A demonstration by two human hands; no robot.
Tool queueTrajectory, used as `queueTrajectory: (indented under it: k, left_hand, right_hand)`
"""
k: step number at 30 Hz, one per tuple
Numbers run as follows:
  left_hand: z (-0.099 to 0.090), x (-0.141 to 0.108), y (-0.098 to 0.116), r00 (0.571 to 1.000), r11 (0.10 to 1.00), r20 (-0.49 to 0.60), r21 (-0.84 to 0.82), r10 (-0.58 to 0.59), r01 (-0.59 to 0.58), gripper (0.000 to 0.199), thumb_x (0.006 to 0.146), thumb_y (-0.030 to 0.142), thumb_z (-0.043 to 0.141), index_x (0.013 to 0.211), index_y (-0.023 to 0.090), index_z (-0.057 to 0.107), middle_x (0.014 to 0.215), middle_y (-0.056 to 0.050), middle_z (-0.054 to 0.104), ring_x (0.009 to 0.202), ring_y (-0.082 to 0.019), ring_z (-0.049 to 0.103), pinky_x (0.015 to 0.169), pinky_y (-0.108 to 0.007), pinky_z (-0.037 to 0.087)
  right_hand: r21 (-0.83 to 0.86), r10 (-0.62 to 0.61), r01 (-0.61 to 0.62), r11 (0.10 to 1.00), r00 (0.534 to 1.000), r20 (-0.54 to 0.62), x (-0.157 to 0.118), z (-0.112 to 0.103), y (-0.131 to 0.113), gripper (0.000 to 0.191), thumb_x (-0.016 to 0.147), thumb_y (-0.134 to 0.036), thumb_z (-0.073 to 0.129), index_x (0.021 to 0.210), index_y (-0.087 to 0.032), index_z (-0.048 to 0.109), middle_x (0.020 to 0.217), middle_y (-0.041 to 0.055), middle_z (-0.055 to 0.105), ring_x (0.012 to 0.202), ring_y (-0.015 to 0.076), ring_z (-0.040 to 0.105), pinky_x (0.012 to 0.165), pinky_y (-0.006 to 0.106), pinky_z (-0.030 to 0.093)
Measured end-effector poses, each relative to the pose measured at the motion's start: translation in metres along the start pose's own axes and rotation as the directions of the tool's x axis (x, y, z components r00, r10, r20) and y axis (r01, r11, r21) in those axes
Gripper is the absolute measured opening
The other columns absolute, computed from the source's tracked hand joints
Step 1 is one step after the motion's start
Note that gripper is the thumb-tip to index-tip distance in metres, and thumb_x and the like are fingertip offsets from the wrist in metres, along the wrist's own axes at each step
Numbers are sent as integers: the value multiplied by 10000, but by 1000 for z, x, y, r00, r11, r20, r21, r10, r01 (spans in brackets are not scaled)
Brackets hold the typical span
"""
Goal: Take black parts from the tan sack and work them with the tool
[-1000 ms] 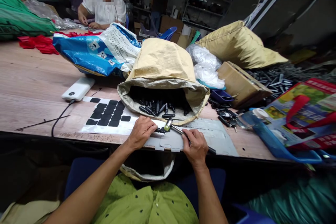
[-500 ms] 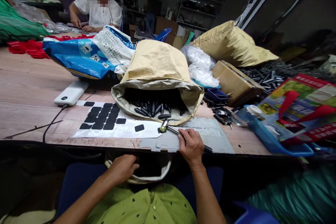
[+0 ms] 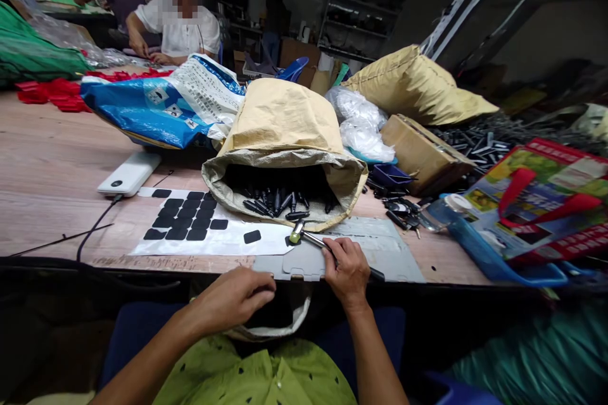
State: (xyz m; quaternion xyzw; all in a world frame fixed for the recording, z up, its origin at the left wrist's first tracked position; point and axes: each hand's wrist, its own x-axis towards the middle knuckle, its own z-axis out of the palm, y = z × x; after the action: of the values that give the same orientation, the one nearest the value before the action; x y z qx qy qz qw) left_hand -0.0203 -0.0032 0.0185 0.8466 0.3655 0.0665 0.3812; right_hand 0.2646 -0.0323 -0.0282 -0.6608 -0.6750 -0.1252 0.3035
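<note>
My right hand (image 3: pixel 348 271) is wrapped round the handle of a small hammer (image 3: pixel 311 238), whose head with a yellowish face rests over a grey plate (image 3: pixel 394 247) at the table's front edge. My left hand (image 3: pixel 240 296) is at the table edge, above an open sack (image 3: pixel 285 331) on my lap. Its fingers are bent together, and whatever they hold, if anything, is hidden. Ahead of both hands lies an open paper sack (image 3: pixel 287 117) with slim black parts (image 3: pixel 278 200) in its mouth. To its left, a white sheet (image 3: pixel 178 248) carries rows of black stickers (image 3: pixel 175 233).
A white power bank (image 3: pixel 130 174) with a cable lies left. Behind it sits a blue-and-white bag (image 3: pixel 156 104). On the right are a wooden box (image 3: pixel 425 155), a blue tray (image 3: pixel 503 266) and a colourful bag (image 3: pixel 546 196). A person in white (image 3: pixel 183 31) sits across the table.
My left hand has risen from the lap sack's rim and moved right, toward the table edge. My right hand and the hammer have barely moved. The view has tilted slightly.
</note>
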Motion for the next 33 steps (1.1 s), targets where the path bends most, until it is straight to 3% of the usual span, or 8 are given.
queueTrajectory:
  k: [2,4,7,12,20,23,28,33]
  left_hand:
    - [-19,22,3,969,997,-234,3,77,-79,263,988,358,476,1077,273,708,1001,-18,745,901,-197,675,795,-288,496]
    - [-35,48,-7,856,993,-510,113,87,-34,291,991,292,451,1163,249,682,1104,-54,719,1019,-223,639,914,-337,487]
    - [-53,81,-35,750,954,-660,253,48,162,330,945,171,457,1197,212,666,1150,-100,679,1101,-264,583,987,-392,457]
    - [-64,98,-64,824,890,-563,338,-70,306,346,831,125,555,1136,216,691,1066,-107,640,1069,-296,552,897,-391,474]
    - [-71,88,-57,852,898,-507,304,-130,318,140,808,171,620,935,212,658,991,-73,639,1015,-272,552,806,-354,456]
    - [-72,85,-56,861,928,-504,283,-72,243,106,814,185,647,914,218,652,926,-56,652,968,-261,556,808,-356,448]
    - [-62,70,-48,805,976,-575,217,147,-23,140,869,236,650,999,223,698,970,-54,673,994,-240,551,914,-372,440]
    - [-31,61,-41,877,987,-454,95,157,-128,125,868,250,667,975,223,726,950,-49,686,995,-236,548,901,-372,439]
  right_hand:
    - [0,0,0,1000,1000,-3,0,0,0,220,958,-259,573,1129,-248,711,966,45,641,903,204,535,830,336,437]
    - [5,-2,2,1000,1000,-6,0,0,0,221,954,-252,573,1127,-249,710,964,46,640,905,204,537,828,337,439]
    - [3,-6,6,1000,1000,-8,0,-1,0,218,951,-250,571,1121,-248,709,958,46,641,897,204,536,810,332,435]
    - [-14,3,-3,1000,1000,12,0,-1,0,211,949,-252,574,1111,-244,709,966,46,646,895,206,540,806,327,429]
    - [-7,5,-5,1000,1000,8,0,-1,0,203,944,-251,583,1101,-241,711,967,43,646,900,206,533,813,330,425]
    - [-9,2,-2,1000,1000,0,0,-1,0,201,943,-252,582,1096,-240,712,959,43,645,890,205,533,805,329,426]
    - [19,11,-10,1000,1000,-2,0,-1,0,205,953,-258,573,1105,-247,710,962,43,645,902,204,543,811,326,431]
    - [34,12,-12,999,1000,7,0,-1,1,195,970,-266,559,1089,-242,712,955,41,649,903,200,546,819,326,436]
